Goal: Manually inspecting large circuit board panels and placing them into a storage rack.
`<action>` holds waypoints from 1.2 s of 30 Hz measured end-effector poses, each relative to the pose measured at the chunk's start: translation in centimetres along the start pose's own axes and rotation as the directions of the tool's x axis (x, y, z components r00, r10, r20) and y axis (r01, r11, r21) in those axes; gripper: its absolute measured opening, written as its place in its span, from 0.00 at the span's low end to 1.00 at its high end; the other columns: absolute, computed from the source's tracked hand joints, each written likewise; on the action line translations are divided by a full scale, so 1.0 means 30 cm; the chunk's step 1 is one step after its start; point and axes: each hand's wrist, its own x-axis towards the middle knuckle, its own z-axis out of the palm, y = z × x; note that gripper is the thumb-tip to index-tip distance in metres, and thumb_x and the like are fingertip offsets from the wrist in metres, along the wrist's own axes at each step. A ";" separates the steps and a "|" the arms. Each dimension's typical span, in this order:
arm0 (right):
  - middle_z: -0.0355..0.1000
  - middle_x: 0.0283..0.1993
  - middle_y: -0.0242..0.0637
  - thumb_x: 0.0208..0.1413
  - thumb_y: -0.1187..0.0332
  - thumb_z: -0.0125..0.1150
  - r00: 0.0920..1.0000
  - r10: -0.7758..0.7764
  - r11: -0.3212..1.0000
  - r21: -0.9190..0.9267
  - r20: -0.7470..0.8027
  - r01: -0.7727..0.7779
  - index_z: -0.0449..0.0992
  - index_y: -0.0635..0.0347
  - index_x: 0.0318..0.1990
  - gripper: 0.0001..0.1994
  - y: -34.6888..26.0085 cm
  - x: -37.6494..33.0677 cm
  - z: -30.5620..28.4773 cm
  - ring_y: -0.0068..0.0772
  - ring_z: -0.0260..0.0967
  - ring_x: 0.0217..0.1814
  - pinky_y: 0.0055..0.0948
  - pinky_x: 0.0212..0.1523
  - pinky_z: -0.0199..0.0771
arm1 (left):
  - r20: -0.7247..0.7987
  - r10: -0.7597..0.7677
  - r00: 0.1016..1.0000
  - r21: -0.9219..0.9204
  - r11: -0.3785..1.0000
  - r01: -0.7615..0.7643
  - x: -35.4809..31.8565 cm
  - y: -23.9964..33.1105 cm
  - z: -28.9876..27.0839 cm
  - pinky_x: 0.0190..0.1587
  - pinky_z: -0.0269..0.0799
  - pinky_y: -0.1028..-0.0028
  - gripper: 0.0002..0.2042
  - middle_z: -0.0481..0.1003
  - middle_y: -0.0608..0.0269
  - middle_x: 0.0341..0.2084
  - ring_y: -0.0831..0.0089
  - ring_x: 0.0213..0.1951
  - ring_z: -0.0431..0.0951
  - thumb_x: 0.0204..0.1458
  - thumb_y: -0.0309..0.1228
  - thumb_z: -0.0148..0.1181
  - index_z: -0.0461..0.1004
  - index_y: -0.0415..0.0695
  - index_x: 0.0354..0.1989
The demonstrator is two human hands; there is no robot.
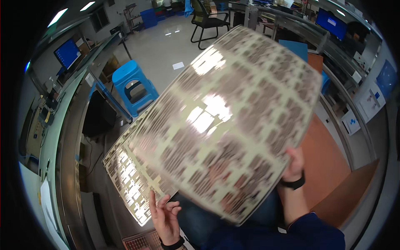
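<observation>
A large, shiny pale-green sheet (254, 104) patterned with rows of dark, strip-like blocks is tilted up in front of me; it looks like a circuit panel. My right hand (296, 163) grips its right edge, the thumb on the front and the other fingers hidden behind. Partly covered by it, a second, similar sheet (143, 168) lies lower at the left and reflects bright light. My left hand (166, 217) is beside that sheet's near edge, palm turned up, fingers apart and nothing in them. Both wrists wear dark bands.
A blue plastic stool (130, 77) stands beyond the sheets. To the left runs a long workbench (62, 121) with a monitor (67, 53). On the right lies an orange-brown surface (327, 146) with a raised side. A black chair (208, 21) stands farther back. Below, a panel with small dark cells (143, 241) shows.
</observation>
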 end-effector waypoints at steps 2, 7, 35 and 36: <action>0.63 0.56 0.46 0.53 0.71 0.49 0.995 -0.086 0.996 0.028 -0.040 0.087 0.57 0.67 0.58 0.24 -0.145 0.037 -0.115 0.44 0.64 0.55 0.41 0.55 0.66 | -0.033 -0.016 0.999 0.016 1.000 0.016 0.018 -0.007 -0.026 0.39 0.75 0.72 0.26 0.70 0.50 0.44 0.65 0.38 0.75 0.59 0.33 0.47 0.48 0.42 0.63; 0.68 0.51 0.47 0.58 0.69 0.45 0.976 -0.205 0.979 -0.019 -0.068 0.205 0.63 0.70 0.53 0.18 -0.438 0.057 -0.385 0.40 0.67 0.51 0.36 0.53 0.67 | -0.093 -0.050 0.994 0.039 0.998 0.054 0.042 -0.036 -0.042 0.39 0.74 0.73 0.20 0.71 0.51 0.41 0.67 0.38 0.75 0.58 0.31 0.47 0.57 0.38 0.58; 0.69 0.52 0.45 0.57 0.70 0.51 0.923 0.295 0.399 -0.910 0.247 0.115 0.67 0.65 0.54 0.17 0.482 0.430 -0.097 0.28 0.69 0.50 0.23 0.46 0.69 | -0.380 0.283 0.881 0.380 0.916 -0.130 0.129 0.058 -0.279 0.42 0.72 0.76 0.12 0.72 0.58 0.38 0.74 0.39 0.73 0.58 0.27 0.46 0.65 0.37 0.49; 0.68 0.51 0.48 0.55 0.71 0.53 0.932 0.246 0.357 -0.919 0.266 0.168 0.69 0.67 0.51 0.16 0.502 0.388 -0.048 0.34 0.68 0.51 0.27 0.48 0.69 | -0.415 0.418 0.808 0.572 0.811 -0.126 0.129 0.083 -0.321 0.43 0.70 0.76 0.12 0.72 0.59 0.38 0.75 0.39 0.73 0.59 0.26 0.44 0.65 0.36 0.49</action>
